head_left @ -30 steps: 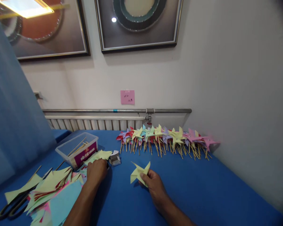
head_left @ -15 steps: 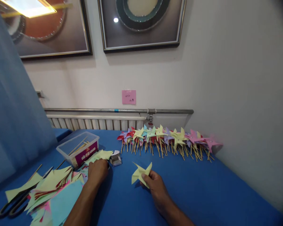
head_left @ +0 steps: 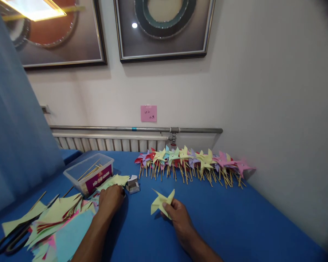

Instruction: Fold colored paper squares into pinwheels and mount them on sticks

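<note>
My right hand (head_left: 177, 214) pinches a pale yellow paper pinwheel (head_left: 161, 203) between thumb and fingers, above the blue tabletop. No stick shows on it. My left hand (head_left: 112, 198) is closed, knuckles up, next to a pile of pale yellow paper pieces (head_left: 117, 181). Something dark shows at its fingertips, but I cannot make out what it is. A small open cardboard box (head_left: 133, 185) stands just right of that hand. Behind it is a clear plastic tub (head_left: 100, 178) with a purple label, holding thin wooden sticks (head_left: 91, 171).
Finished pinwheels on sticks (head_left: 191, 158) lie in a row along the table's back. Coloured paper sheets (head_left: 73, 229) and black-handled scissors (head_left: 15, 238) lie at the front left. A blue curtain (head_left: 13, 120) hangs at left; a radiator (head_left: 109, 143) runs behind the table (head_left: 235, 222).
The view has shifted slightly. My right hand still holds the yellow pinwheel in about the same place, and my left hand stays closed beside the paper pile.
</note>
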{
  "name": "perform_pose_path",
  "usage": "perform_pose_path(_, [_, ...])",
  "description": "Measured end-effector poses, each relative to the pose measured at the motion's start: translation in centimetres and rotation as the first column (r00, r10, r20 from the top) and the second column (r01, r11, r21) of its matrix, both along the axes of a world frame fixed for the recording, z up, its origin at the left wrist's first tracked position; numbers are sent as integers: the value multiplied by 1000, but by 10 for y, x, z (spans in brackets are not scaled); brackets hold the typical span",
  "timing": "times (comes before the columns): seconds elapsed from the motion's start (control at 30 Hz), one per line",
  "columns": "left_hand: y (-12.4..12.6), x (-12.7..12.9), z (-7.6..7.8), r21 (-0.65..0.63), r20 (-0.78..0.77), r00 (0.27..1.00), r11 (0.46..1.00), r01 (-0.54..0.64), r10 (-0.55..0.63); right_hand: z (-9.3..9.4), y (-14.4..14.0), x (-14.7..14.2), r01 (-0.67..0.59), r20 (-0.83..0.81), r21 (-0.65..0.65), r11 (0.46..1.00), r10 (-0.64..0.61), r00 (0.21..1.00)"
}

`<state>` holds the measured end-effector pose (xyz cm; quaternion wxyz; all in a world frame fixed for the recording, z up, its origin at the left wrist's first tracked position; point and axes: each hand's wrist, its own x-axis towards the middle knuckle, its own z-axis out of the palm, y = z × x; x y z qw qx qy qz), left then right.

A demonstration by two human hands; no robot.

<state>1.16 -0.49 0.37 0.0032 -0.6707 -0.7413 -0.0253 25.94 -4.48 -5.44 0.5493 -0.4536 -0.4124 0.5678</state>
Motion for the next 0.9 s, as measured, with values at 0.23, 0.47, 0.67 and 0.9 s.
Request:
perform_pose_path(0.23, [1, -2, 0, -61, 21, 1000, 998, -12, 14, -2, -1, 1, 0, -2, 17, 1000, 0, 1000])
perform_pose_path(0.47, [3, -3, -2, -48, 23, 1000, 999, 0, 1, -2, 1, 1, -1, -27, -6, 1000, 1, 1000])
perform_pose_path(0.67, [1, -2, -2, -48, -6, 1000, 999, -10, 10, -3, 2, 1, 4, -35, -11, 1000, -5, 999])
perform_pose_path(0.9, [-3, 1, -1, 25, 7, 1000, 999, -22, 21, -3, 2, 1, -3, -36, -11, 1000, 2, 999])
